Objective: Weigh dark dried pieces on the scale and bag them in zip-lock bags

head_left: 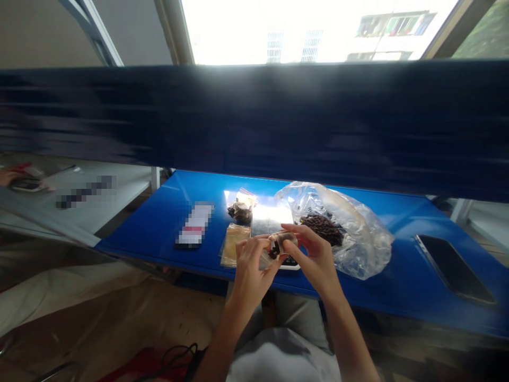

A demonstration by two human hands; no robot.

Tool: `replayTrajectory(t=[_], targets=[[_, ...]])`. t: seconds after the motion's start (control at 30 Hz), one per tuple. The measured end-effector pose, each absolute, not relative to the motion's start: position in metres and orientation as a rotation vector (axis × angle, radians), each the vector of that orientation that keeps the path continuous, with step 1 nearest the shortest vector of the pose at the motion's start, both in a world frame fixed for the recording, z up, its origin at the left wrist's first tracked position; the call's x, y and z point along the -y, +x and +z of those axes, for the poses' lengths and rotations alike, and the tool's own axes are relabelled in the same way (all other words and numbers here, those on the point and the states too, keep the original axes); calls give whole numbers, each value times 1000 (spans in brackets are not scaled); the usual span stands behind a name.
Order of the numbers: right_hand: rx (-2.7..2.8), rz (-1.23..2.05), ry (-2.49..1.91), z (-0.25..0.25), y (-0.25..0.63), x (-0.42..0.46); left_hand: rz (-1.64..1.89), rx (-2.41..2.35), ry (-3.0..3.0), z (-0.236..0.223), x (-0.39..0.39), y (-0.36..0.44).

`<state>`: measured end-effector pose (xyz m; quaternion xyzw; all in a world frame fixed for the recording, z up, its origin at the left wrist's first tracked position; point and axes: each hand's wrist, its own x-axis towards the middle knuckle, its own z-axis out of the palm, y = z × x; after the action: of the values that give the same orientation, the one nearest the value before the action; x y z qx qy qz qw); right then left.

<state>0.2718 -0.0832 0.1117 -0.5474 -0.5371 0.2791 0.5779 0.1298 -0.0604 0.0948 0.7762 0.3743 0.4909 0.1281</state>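
Between my two hands is a small clear plastic bag (284, 240) with a few dark pieces inside. My left hand (251, 261) pinches its left side. My right hand (316, 256) grips the other side, thumb across the plastic. Both hands are over the front part of a white digital scale (272, 216), whose keys are partly covered. Just right of the scale, a large clear plastic bag (363, 241) lies open around a heap of small dark parts (323, 228). To the left are flat zip bags (234, 243) and, behind them, a filled zip bag (239, 210) of dark pieces.
A phone (453, 268) lies on the blue table (151, 223) at the right, and a blurred-out phone-like object (195, 225) at the left. A dark blue panel (254, 122) spans above the table's back. Another person's hand (8, 176) shows at far left.
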Motion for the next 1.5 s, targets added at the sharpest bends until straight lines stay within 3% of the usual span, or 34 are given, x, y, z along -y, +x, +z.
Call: replayTrajectory(t=[1.5], targets=[[1198,697,-1281,111,271,85,1505,-1094,2201,97,58,131]])
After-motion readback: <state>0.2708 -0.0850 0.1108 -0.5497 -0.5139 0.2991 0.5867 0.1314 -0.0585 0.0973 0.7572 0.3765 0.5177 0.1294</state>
